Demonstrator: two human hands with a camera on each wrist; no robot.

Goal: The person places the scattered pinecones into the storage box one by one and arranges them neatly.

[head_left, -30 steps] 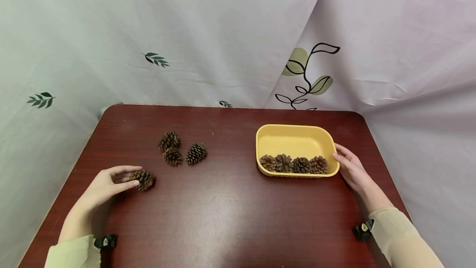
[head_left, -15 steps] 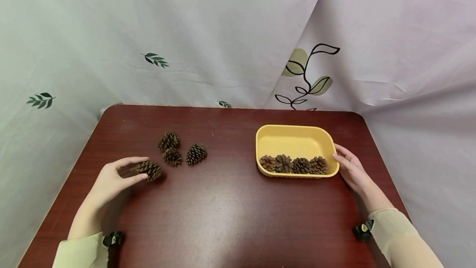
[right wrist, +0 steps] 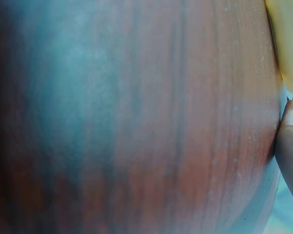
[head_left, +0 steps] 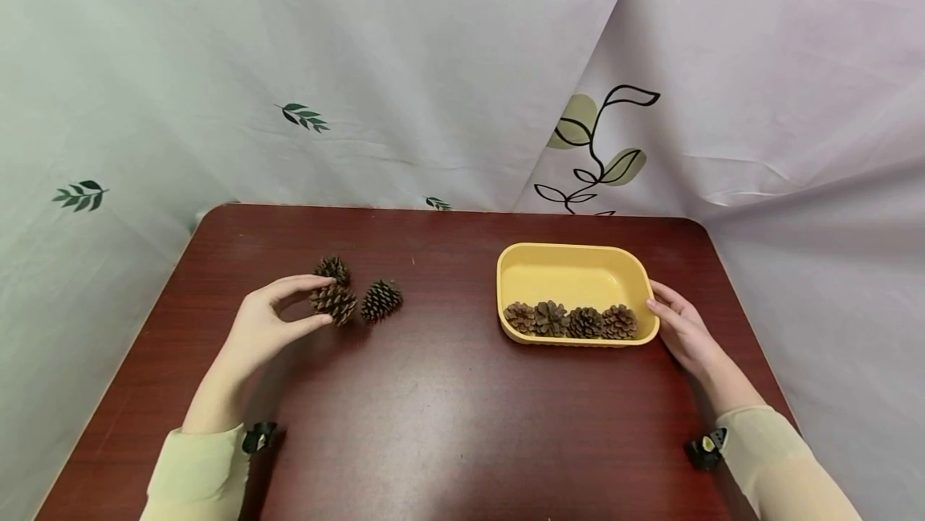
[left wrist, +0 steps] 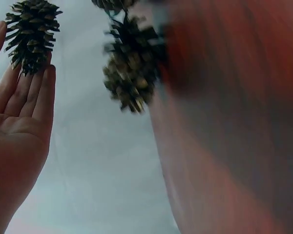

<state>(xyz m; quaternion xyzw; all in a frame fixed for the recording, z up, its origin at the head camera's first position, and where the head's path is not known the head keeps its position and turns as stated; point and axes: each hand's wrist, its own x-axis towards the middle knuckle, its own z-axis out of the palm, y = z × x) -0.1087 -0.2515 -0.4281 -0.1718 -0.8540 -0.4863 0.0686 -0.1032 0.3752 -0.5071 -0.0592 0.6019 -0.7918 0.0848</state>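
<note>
A curtained-off spot, home or studio I cannot tell; pale leaf-printed cloth (head_left: 433,47) hangs behind and beside a dark-red wood-grained bench (head_left: 462,417).

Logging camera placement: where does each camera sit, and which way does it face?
Head: worn on the head, facing forward and down at the table; left hand, right hand and sleeves show.
Left wrist: worn there, facing a held pine cone; left hand partly shows.
Right wrist: worn there, facing mostly table; right hand partly shows.
Head and left wrist share the pine cone.
</note>
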